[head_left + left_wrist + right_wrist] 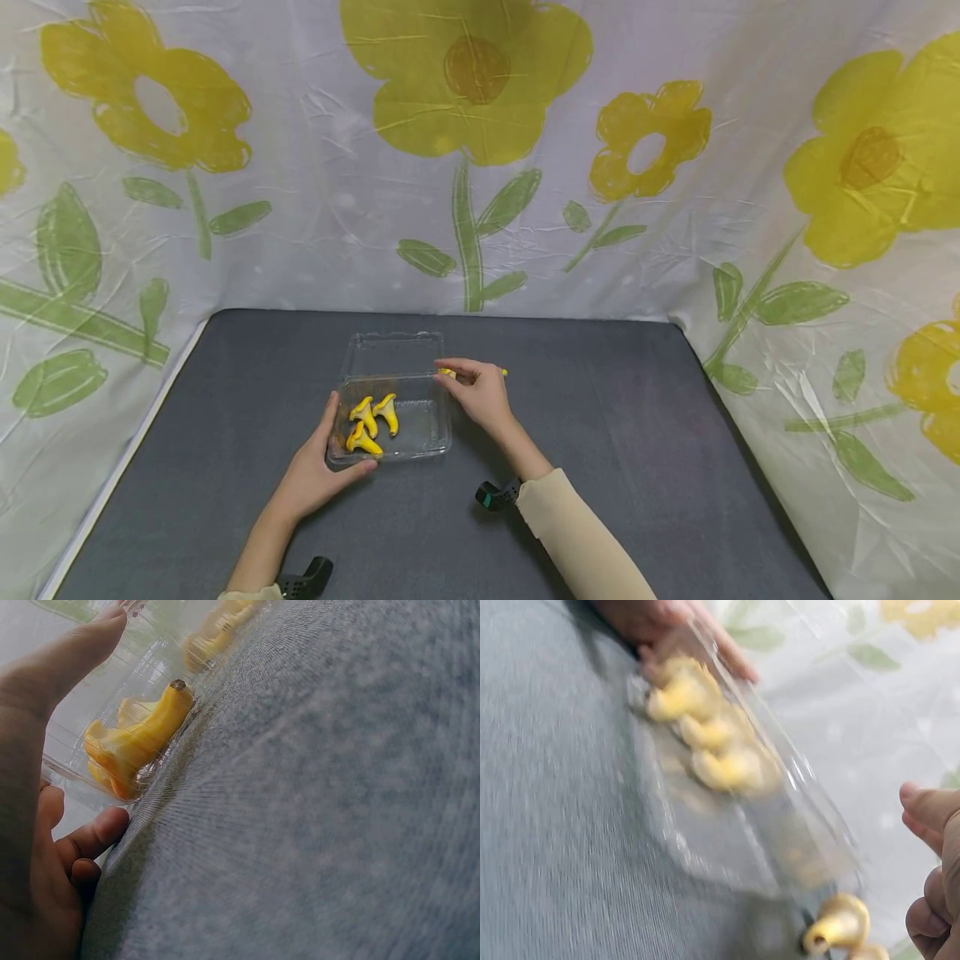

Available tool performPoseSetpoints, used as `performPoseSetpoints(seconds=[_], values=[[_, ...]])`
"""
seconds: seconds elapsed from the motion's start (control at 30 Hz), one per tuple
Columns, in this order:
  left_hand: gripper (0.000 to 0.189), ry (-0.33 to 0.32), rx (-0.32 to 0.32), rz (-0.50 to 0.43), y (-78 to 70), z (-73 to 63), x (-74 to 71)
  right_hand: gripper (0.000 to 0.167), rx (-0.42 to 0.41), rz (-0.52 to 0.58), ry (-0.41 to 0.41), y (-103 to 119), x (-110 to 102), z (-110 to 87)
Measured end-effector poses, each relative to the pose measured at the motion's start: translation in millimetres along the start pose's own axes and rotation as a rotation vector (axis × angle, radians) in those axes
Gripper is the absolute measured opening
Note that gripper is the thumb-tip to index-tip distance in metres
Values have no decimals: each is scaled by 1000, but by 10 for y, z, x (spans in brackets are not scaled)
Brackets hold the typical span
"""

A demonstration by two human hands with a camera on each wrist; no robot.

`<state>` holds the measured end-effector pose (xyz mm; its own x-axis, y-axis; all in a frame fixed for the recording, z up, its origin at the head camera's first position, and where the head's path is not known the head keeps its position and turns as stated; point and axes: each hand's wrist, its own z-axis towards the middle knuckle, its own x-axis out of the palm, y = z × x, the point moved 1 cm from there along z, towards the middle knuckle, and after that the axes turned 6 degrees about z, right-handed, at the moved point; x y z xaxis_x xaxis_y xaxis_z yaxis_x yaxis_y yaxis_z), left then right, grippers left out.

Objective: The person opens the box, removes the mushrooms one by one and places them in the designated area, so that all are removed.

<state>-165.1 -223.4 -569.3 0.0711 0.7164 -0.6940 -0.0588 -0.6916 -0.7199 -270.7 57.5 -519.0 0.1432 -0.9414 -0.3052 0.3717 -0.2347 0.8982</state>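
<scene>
A clear plastic clamshell container [423, 429] lies on the dark table, its lid [393, 354] folded back. Three yellow, trumpet-shaped mushrooms [362, 437] sit in its left half. My left hand [311, 471] holds the container's front left corner, thumb along the front and fingers at the left side. Beyond the right side hovers my right hand [480, 396], thumb and forefinger close together. In the right wrist view, another mushroom [836, 922] lies below the right fingers, apart from them, beside the container. Head view shows this mushroom partly hidden by the right hand.
Dark grey cloth covers the table [600, 417]. A pale curtain [300, 208] printed with big yellow flowers surrounds its back and sides. Black wrist cameras [495, 496] are strapped at both wrists.
</scene>
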Motion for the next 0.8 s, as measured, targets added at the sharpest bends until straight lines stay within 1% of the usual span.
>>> performPoseSetpoints(seconds=[0.1,0.3,0.57,0.8], values=[[129,-1,-2,-6,3,5,2,28,-1,12,35,46,120,9],[130,-2,2,-11,10,13,-2,27,-6,-39,98,85,303,35],[128,-9,5,-14,0,13,-15,26,-7,-118,135,131,399,122],[128,-5,-1,-2,-5,-2,-3,26,-7,-161,237,174,501,129]])
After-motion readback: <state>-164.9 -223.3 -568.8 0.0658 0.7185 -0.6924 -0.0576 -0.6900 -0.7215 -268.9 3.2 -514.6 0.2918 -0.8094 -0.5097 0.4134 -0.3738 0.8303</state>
